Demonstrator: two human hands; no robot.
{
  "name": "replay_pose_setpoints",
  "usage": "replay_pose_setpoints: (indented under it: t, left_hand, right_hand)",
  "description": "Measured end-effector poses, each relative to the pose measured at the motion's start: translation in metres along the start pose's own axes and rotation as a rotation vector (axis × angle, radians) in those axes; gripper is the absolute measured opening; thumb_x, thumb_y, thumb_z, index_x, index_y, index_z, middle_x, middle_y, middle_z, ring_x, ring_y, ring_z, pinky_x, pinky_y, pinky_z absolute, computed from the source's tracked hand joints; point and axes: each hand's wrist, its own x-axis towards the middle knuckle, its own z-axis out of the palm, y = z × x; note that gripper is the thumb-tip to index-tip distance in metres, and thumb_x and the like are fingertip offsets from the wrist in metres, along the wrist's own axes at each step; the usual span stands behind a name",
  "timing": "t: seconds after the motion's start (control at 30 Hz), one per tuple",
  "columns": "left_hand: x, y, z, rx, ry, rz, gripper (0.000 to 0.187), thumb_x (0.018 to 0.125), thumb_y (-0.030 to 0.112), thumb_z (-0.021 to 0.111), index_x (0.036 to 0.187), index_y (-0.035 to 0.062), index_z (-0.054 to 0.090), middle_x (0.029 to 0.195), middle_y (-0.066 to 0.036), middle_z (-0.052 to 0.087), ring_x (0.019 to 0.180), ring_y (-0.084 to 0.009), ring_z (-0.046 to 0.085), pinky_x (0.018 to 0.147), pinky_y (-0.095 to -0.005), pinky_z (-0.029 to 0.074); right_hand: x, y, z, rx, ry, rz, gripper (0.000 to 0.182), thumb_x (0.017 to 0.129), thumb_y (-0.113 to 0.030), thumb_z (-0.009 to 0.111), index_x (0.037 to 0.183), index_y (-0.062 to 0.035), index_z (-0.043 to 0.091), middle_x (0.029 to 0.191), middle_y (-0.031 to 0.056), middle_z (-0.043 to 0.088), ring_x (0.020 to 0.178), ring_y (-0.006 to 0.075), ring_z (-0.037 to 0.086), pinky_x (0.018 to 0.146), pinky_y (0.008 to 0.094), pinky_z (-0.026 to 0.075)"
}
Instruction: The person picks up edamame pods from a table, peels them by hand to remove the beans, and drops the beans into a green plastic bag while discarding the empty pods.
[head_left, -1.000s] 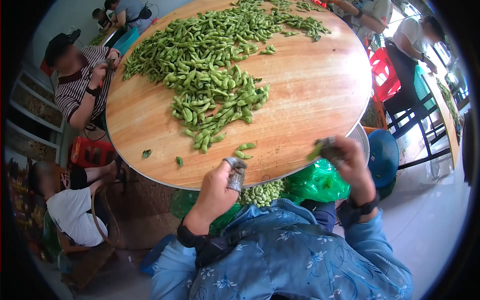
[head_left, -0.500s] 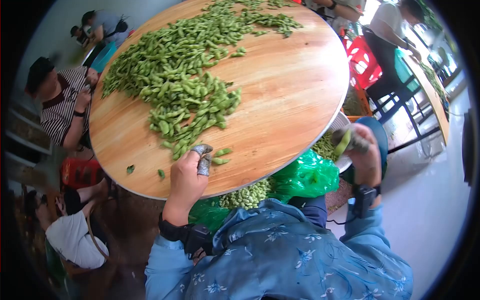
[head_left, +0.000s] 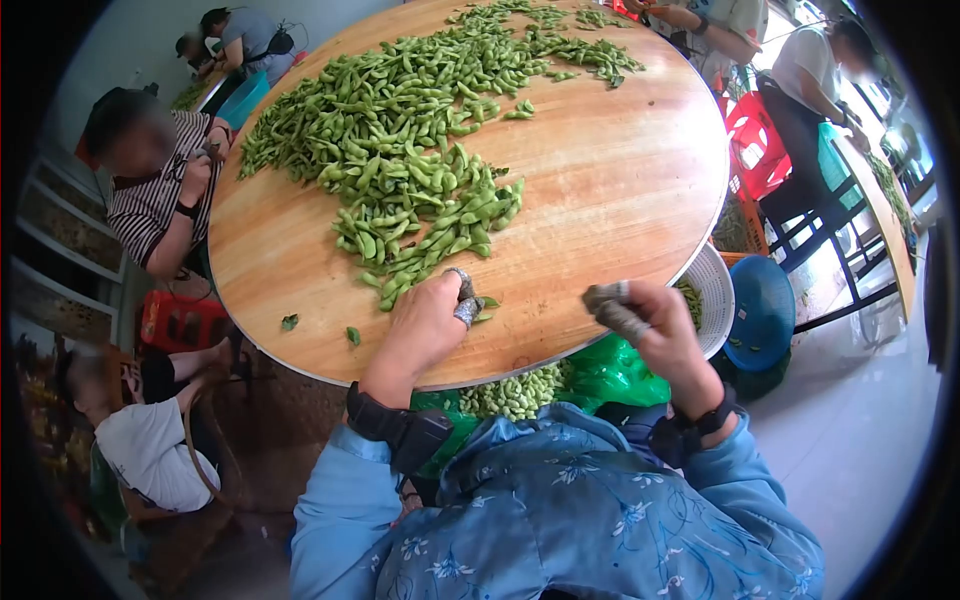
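Observation:
Green bean pods (head_left: 430,185) lie in a broad heap on the round wooden table (head_left: 610,180). My left hand (head_left: 430,325) rests at the table's near edge, below the heap, its fingers curled and wrappings on the thumb and a finger. Loose pods (head_left: 487,304) lie right at those fingertips; what is between them is hidden. My right hand (head_left: 655,330) is over the table's near right edge, its wrapped thumb and finger drawn together, with no pod showing in them. Shelled beans (head_left: 515,392) sit below the edge in green plastic (head_left: 610,375).
Right of the table stand a white basket (head_left: 712,300) with pods and a blue basin (head_left: 760,312). A person in stripes (head_left: 150,200) sits at the left, another in white (head_left: 155,455) lower left. More people are at the back; a red chair (head_left: 757,145) is at right.
My right hand has moved left from above the white basket to the table's edge, and the pod it held no longer shows. The view has shifted; my left hand is still near the loose pods.

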Motion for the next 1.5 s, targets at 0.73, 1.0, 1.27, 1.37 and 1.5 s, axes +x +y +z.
replay_pose_setpoints:
  t: [0.73,1.0,1.27,1.37,1.5]
  left_hand:
    - [-0.035,0.024,0.003,-1.222,-0.4,-0.031,0.014,0.086,0.008,0.052,0.097,0.0004,0.055,0.082,0.003,0.055,0.075,-0.0042,0.049,0.067,-0.0208,0.043]
    - [-0.046,0.022,0.015,-0.833,-0.051,0.097,0.011,0.083,0.008,0.056,0.089,-0.0014,0.057,0.076,-0.004,0.061,0.069,-0.0099,0.057,0.062,-0.0245,0.046]
    - [-0.048,0.033,0.02,0.001,0.321,0.275,0.008,0.07,0.006,0.056,0.077,0.0032,0.054,0.066,-0.012,0.056,0.063,-0.0296,0.056,0.053,-0.0402,0.044]
    - [-0.05,0.034,0.017,0.066,0.317,0.32,0.011,0.067,0.004,0.054,0.078,0.0039,0.054,0.067,-0.011,0.056,0.064,-0.0289,0.056,0.053,-0.0392,0.045]
    - [-0.051,0.033,0.02,0.106,0.318,0.329,0.013,0.065,0.003,0.054,0.078,0.004,0.054,0.07,-0.01,0.057,0.065,-0.0284,0.057,0.054,-0.0387,0.045]
  right_hand:
    - [0.031,-0.002,0.047,0.157,-0.315,-0.044,0.021,0.083,-0.009,0.059,0.099,0.0041,0.058,0.087,0.0034,0.061,0.082,0.0076,0.054,0.073,0.0233,0.045]
    - [0.027,0.004,0.047,0.189,-0.108,-0.023,0.031,0.082,-0.006,0.059,0.11,0.0047,0.049,0.095,0.0037,0.057,0.091,0.0108,0.053,0.08,0.0256,0.044]
    - [0.014,0.001,0.052,0.374,-0.305,0.161,0.022,0.087,-0.015,0.053,0.099,0.0041,0.057,0.088,0.0074,0.063,0.081,0.0125,0.059,0.076,0.0267,0.047]
    - [0.015,0.001,0.054,0.365,-0.32,0.147,0.023,0.087,-0.016,0.052,0.097,0.0045,0.056,0.087,0.0084,0.062,0.081,0.0145,0.06,0.076,0.0281,0.048]
    - [0.015,-0.002,0.055,0.337,-0.32,0.151,0.022,0.088,-0.016,0.052,0.096,0.0047,0.056,0.086,0.0088,0.062,0.082,0.0155,0.06,0.076,0.0285,0.048]
